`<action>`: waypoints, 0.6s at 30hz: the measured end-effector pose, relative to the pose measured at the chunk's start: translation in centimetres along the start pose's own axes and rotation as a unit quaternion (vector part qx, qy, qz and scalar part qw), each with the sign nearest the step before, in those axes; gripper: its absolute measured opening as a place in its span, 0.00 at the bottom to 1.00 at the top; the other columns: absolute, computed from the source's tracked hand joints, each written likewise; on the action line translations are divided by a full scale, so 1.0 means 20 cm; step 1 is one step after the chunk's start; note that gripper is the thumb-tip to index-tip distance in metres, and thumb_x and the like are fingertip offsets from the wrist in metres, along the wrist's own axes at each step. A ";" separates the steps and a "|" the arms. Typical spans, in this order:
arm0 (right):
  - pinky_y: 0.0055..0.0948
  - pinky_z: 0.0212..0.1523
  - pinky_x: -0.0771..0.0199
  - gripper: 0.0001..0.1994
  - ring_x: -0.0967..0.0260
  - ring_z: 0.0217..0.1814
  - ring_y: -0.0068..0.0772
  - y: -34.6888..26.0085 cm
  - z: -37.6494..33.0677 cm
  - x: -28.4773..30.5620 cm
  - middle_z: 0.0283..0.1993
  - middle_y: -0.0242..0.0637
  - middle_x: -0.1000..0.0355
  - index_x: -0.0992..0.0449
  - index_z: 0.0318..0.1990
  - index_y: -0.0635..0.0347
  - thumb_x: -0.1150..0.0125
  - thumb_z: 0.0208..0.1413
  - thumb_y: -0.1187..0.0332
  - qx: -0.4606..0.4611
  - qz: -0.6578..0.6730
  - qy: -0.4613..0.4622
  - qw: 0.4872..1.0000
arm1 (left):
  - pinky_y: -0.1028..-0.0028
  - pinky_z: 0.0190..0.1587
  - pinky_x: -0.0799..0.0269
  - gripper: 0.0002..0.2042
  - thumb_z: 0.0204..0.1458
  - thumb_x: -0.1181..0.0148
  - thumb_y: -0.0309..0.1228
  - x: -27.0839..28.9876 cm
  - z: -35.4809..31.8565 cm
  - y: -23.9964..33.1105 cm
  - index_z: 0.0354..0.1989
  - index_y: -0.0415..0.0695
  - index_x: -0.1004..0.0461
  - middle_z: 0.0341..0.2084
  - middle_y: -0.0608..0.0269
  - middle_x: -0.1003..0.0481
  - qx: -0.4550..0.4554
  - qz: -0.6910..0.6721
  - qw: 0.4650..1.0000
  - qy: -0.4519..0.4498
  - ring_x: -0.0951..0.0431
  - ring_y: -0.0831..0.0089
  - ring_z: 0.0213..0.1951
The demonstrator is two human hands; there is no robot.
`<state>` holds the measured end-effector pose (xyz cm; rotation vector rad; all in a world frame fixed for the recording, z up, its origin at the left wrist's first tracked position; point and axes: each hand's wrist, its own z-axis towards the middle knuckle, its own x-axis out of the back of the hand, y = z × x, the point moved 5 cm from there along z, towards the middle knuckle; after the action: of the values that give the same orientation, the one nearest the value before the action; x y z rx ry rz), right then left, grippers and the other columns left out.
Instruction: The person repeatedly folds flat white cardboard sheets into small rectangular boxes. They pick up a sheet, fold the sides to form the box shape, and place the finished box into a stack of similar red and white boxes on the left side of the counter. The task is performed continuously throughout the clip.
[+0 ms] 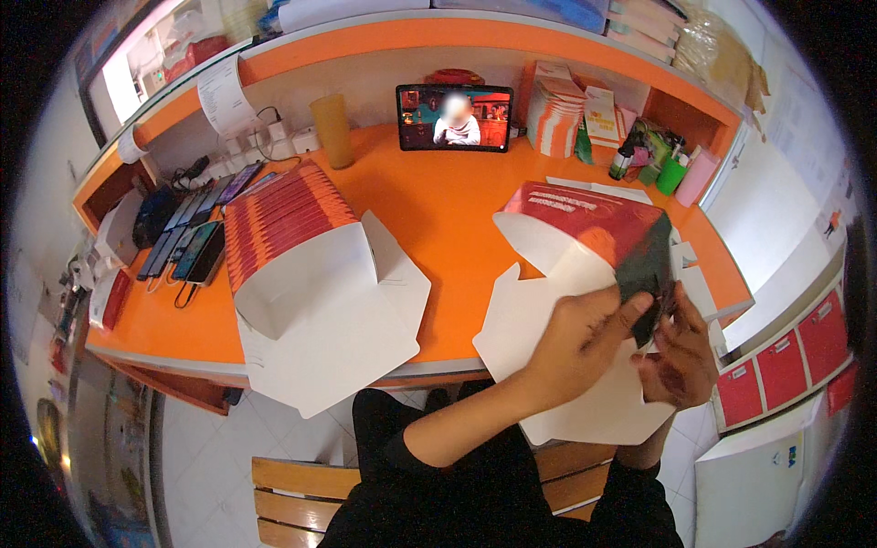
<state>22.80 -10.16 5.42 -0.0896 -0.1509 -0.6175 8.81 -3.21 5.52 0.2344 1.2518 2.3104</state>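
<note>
On the right of the orange desk lies a partly folded cardboard box (585,224), red outside with a dark green side and plain white inside. My left hand (585,347) reaches across its white flaps, with thumb and fingers closed at the dark side's lower corner. Facing it, my right hand (678,361) has bent fingers pinching the same corner; the exact fold between the fingertips is partly hidden. To the left sits a nested stack of similar boxes (292,219), red and orange along the layered edges, a large white flap hanging past the desk's front edge.
A tablet (455,119) showing a video stands at the back. Several phones (187,228) with cables lie at the left beside an amber tumbler (331,132). Striped cartons (555,114), a small bottle (621,160) and a green cup (671,173) stand back right.
</note>
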 end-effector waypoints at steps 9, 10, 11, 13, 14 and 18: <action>0.66 0.58 0.34 0.11 0.28 0.52 0.58 0.00 -0.03 -0.01 0.35 0.47 0.24 0.22 0.28 0.64 0.27 0.42 0.68 -0.054 -0.146 0.035 0.987 | 0.73 0.31 0.31 0.11 0.62 0.49 0.30 -0.07 -0.04 -0.03 0.32 0.35 0.27 0.27 0.62 0.24 0.038 -0.029 0.997 -0.065 0.27 0.75 0.29; 0.65 0.58 0.34 0.11 0.27 0.52 0.56 0.02 -0.02 -0.01 0.34 0.48 0.24 0.23 0.29 0.63 0.27 0.42 0.68 -0.035 -0.169 0.001 0.985 | 0.72 0.31 0.32 0.10 0.62 0.49 0.30 -0.08 -0.05 -0.02 0.31 0.36 0.27 0.26 0.61 0.24 -0.019 -0.011 0.998 -0.053 0.26 0.72 0.28; 0.61 0.60 0.36 0.18 0.29 0.54 0.52 0.04 -0.03 0.01 0.41 0.49 0.26 0.24 0.38 0.62 0.26 0.40 0.66 -0.084 -0.183 -0.003 0.979 | 0.71 0.30 0.32 0.10 0.61 0.48 0.29 -0.10 -0.05 -0.02 0.30 0.36 0.27 0.25 0.60 0.24 -0.075 0.007 0.996 -0.041 0.26 0.70 0.28; 0.54 0.64 0.39 0.33 0.34 0.60 0.47 0.07 -0.05 0.05 0.54 0.49 0.31 0.31 0.53 0.59 0.25 0.36 0.63 -0.178 -0.189 0.001 0.966 | 0.66 0.44 0.28 0.09 0.58 0.46 0.29 -0.14 -0.06 -0.05 0.41 0.35 0.28 0.39 0.49 0.25 -0.097 0.055 0.989 -0.097 0.25 0.54 0.43; 0.51 0.65 0.40 0.40 0.37 0.62 0.47 0.07 -0.05 0.09 0.59 0.48 0.35 0.37 0.59 0.58 0.24 0.35 0.62 -0.223 -0.181 0.011 0.958 | 0.65 0.50 0.29 0.12 0.58 0.46 0.30 -0.16 -0.07 -0.05 0.45 0.35 0.29 0.45 0.47 0.27 -0.152 0.124 0.975 -0.104 0.27 0.52 0.49; 0.44 0.67 0.42 0.53 0.45 0.68 0.46 0.08 -0.05 0.11 0.68 0.44 0.47 0.52 0.69 0.55 0.23 0.34 0.65 -0.302 -0.063 -0.047 0.950 | 0.61 0.64 0.39 0.25 0.57 0.46 0.37 -0.22 -0.14 0.02 0.60 0.36 0.39 0.60 0.43 0.38 -0.210 0.359 0.892 -0.174 0.38 0.50 0.62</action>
<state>25.69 -10.24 4.81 -0.7086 -0.0553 -0.7712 11.35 -7.67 4.58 1.0482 0.4900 2.8871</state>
